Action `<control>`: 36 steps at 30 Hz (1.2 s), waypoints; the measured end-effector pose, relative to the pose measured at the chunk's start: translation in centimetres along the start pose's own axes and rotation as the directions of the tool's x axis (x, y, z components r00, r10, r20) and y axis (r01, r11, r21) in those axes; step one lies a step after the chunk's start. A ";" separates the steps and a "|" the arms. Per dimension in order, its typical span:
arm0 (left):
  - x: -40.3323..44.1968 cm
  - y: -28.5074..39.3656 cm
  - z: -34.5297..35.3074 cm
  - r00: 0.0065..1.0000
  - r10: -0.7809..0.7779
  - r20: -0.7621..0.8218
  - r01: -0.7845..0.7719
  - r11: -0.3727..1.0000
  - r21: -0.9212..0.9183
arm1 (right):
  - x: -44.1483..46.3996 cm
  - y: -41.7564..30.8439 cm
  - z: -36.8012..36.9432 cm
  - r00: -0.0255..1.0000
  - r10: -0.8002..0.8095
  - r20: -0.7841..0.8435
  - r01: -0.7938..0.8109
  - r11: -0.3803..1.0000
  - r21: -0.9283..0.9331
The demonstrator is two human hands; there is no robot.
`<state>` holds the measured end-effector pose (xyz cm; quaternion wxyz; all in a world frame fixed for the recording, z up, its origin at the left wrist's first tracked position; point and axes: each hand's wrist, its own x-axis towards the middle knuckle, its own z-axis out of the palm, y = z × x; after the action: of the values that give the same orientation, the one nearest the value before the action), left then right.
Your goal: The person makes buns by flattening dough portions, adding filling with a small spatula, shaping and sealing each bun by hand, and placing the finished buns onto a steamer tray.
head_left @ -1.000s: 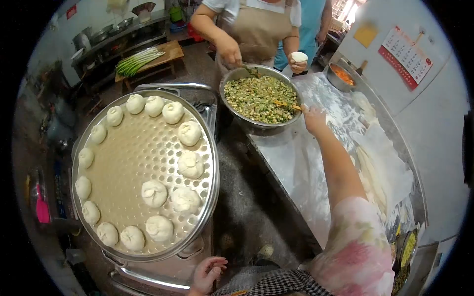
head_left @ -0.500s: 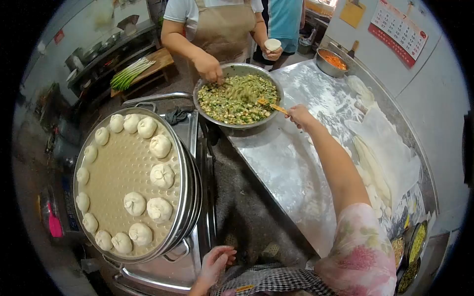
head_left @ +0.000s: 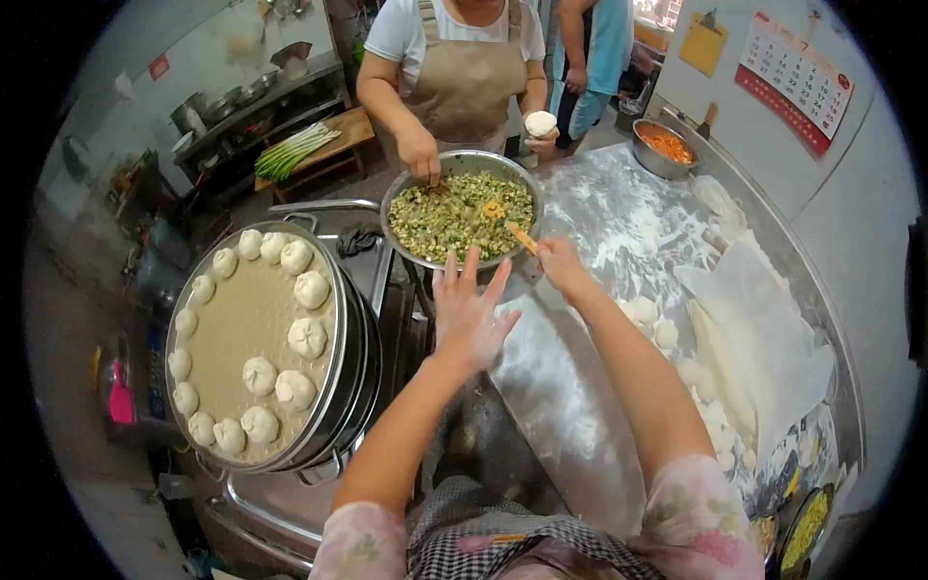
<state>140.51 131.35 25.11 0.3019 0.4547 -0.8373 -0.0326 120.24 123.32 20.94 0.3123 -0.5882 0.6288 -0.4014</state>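
My right hand (head_left: 561,263) is closed around the handle of a yellow-orange spatula (head_left: 522,238), whose far end is in the chopped green filling (head_left: 469,217). My left hand (head_left: 471,314) reaches out with its fingers spread, close to the near rim of the large metal bowl (head_left: 406,251); whether the fingertips touch it I cannot tell. Across the bowl, a co-worker's hand (head_left: 419,155) reaches into the filling. That person's other hand holds a white piece of dough (head_left: 540,124). To the left, filled buns (head_left: 307,336) sit on a round steamer tray (head_left: 246,338).
A floured metal table (head_left: 570,387) lies on the right, with dough pieces (head_left: 667,334) and a pale cloth (head_left: 764,319). A bowl of orange filling (head_left: 665,148) stands at its back. Spring onions (head_left: 295,150) lie on a wooden bench. Another person (head_left: 590,72) stands behind.
My left hand has risen from near my apron to the bowl's near rim, fingers spread. My right hand and the spatula have shifted slightly toward me. The view has tilted.
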 end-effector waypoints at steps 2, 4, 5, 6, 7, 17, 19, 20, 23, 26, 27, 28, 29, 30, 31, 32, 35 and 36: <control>3.8 -1.3 2.8 0.997 0.071 -0.032 -0.069 0.996 0.061 | -0.5 -1.1 -0.3 0.999 -0.026 0.025 0.025 0.999 0.034; 5.7 -3.1 5.4 0.994 0.110 -0.011 -0.108 0.989 0.098 | 0.1 0.4 0.0 0.999 -0.022 0.041 0.020 0.999 0.042; 6.7 -4.0 6.4 0.994 0.108 0.013 -0.109 0.989 0.103 | -0.5 -0.6 -0.5 0.998 -0.001 0.058 -0.002 0.999 0.052; 7.9 -4.5 7.5 0.994 0.105 0.031 -0.107 0.989 0.102 | -0.6 -1.6 -1.3 0.997 0.020 0.074 -0.024 0.998 0.052; 8.5 -4.9 7.7 0.992 0.042 0.117 -0.057 0.990 0.128 | -0.4 -2.0 -2.1 0.997 0.035 0.069 -0.037 0.999 0.024; 13.6 -9.3 8.0 0.989 -0.101 0.112 0.076 0.975 0.209 | 2.5 -1.9 -1.8 0.986 -0.162 -0.049 0.092 0.756 -0.648; 14.0 -6.9 7.1 0.976 -0.029 0.215 -0.007 0.987 0.163 | 3.2 -1.9 -1.2 0.948 -0.317 -0.024 0.186 0.615 -0.766; 13.7 -6.8 7.6 0.975 0.008 0.220 -0.039 0.990 0.138 | 3.5 -2.3 -1.1 0.929 -0.371 0.000 0.232 0.582 -0.779; 13.0 -7.5 8.9 0.970 0.068 0.231 -0.099 0.987 0.127 | 3.8 -2.9 -1.2 0.892 -0.451 0.026 0.296 0.540 -0.788; 13.8 -9.4 8.4 0.959 -0.017 0.281 -0.038 0.981 0.191 | 3.0 -3.6 -2.2 0.932 -0.360 0.038 0.268 0.616 -0.740; 13.9 -9.9 7.9 0.965 -0.016 0.263 -0.043 0.975 0.218 | 2.7 -3.8 -2.4 0.949 -0.311 0.043 0.247 0.655 -0.714; 14.0 -10.4 7.7 0.975 -0.059 0.216 0.006 0.971 0.238 | 2.3 -3.7 -2.5 0.976 -0.216 -0.014 0.156 0.746 -0.647; 14.0 -10.8 7.6 0.981 -0.103 0.164 0.059 0.966 0.253 | 1.7 -3.5 -2.4 0.992 -0.116 -0.057 0.063 0.819 -0.571; 14.1 -11.3 7.8 0.983 -0.145 0.109 0.112 0.958 0.264 | 1.3 -3.4 -2.2 0.996 -0.011 -0.088 -0.034 0.872 -0.488; 14.7 -11.4 8.0 0.971 -0.234 0.052 0.228 0.968 0.105 | 0.9 -3.5 -1.7 0.988 -0.084 -0.132 0.018 0.900 -0.436; 14.5 -11.6 7.8 0.907 -0.394 0.147 0.419 0.826 -0.376 | 0.5 -3.7 -1.0 0.972 -0.151 -0.180 0.072 0.921 -0.382; 14.9 -8.3 4.1 0.756 -0.367 0.542 0.481 -0.250 -0.840 | -0.6 -4.7 1.3 0.975 -0.141 -0.171 0.109 0.977 -0.185; 14.6 -8.3 3.6 0.780 -0.307 0.546 0.426 -0.378 -0.822 | -1.0 -5.0 2.1 0.985 -0.109 -0.137 0.093 0.989 -0.114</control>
<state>138.83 114.28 26.42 0.4709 0.2975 -0.3028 -0.7734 124.61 124.05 24.21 0.2137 -0.6052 0.6394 -0.4234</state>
